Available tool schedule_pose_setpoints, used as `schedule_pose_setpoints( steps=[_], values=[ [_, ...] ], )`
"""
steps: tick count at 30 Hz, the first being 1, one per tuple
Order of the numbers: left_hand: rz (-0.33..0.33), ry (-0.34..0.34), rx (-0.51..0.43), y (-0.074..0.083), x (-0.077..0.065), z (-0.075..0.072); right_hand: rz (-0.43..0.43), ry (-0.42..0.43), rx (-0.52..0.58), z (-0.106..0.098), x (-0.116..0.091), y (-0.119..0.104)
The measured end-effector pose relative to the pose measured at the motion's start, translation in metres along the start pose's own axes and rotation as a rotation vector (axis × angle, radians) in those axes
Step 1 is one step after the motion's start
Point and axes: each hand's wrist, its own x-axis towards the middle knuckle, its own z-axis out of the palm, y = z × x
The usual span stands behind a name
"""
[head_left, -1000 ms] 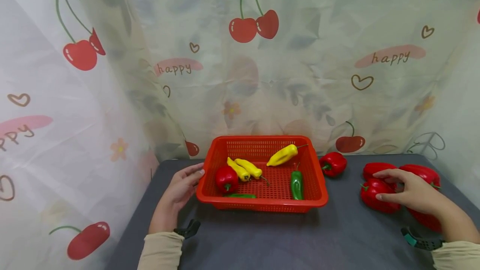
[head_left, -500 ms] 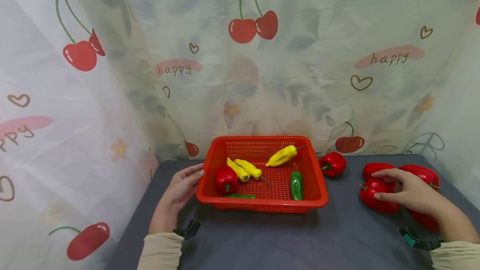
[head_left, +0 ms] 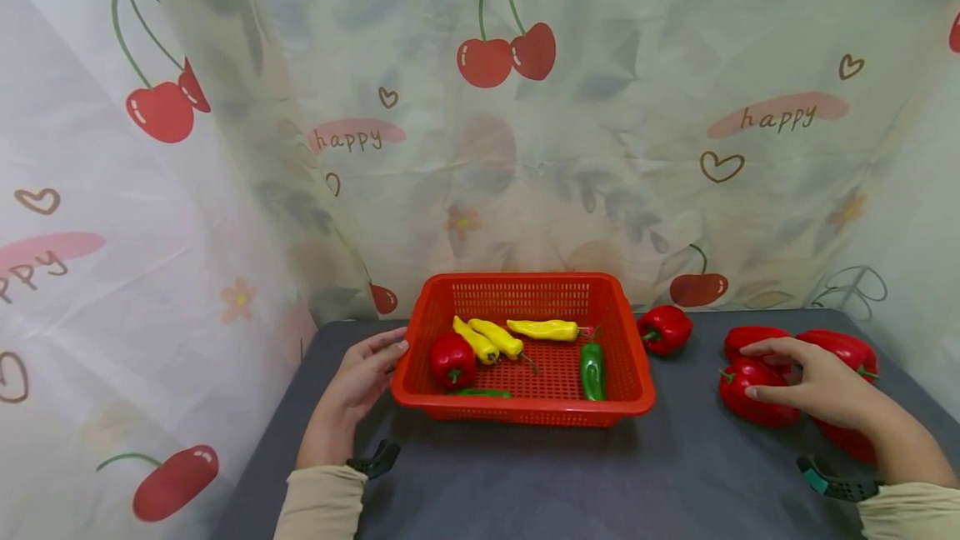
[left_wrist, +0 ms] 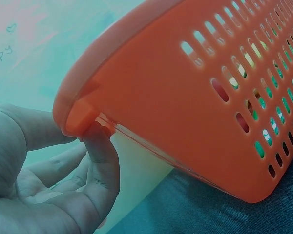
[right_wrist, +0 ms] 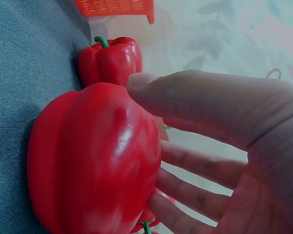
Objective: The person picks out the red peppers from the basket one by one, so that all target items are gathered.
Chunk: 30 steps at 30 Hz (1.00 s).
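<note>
In the head view my left hand (head_left: 367, 373) holds the left rim of a red plastic basket (head_left: 525, 413). The left wrist view shows a curled fingertip tucked under that rim (left_wrist: 71, 109). Inside lie a red bell pepper (head_left: 452, 360), three yellow peppers (head_left: 543, 330), a green pepper (head_left: 592, 372) and another green one (head_left: 482, 393), partly hidden by the front wall. My right hand (head_left: 821, 382) rests over a red bell pepper (right_wrist: 95, 158) on the right, thumb tip at its upper side and relaxed fingers reaching along its far side.
Other red peppers (head_left: 843, 348) lie around my right hand, one partly under the wrist. A single red bell pepper (head_left: 665, 330) sits by the basket's right side. A dark grey cloth (head_left: 525, 482) covers the table, and a printed curtain (head_left: 570, 190) hangs behind it.
The yellow pepper at the back right of the basket has slid down from its slanted lean and now lies level, slightly further left. Both hands have stayed in place.
</note>
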Motion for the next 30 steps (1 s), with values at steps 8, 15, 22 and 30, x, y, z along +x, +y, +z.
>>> schedule_pose_setpoints(
  steps=[8,15,22,30],
  values=[
    [0.007,-0.003,0.005,-0.0008,-0.0004,-0.0007,-0.005,-0.007,0.012,0.0001,-0.0005,-0.0023],
    [0.001,-0.007,0.007,-0.0010,-0.0001,-0.0012,-0.004,-0.002,0.008,0.0005,-0.0009,-0.0030],
    [0.005,-0.004,-0.010,-0.0007,-0.0005,-0.0003,-0.011,0.005,0.007,0.0000,-0.0001,-0.0048],
    [-0.005,0.018,-0.037,-0.0017,0.0026,0.0008,-0.011,-0.006,0.014,0.0003,-0.0004,-0.0056]
  ],
)
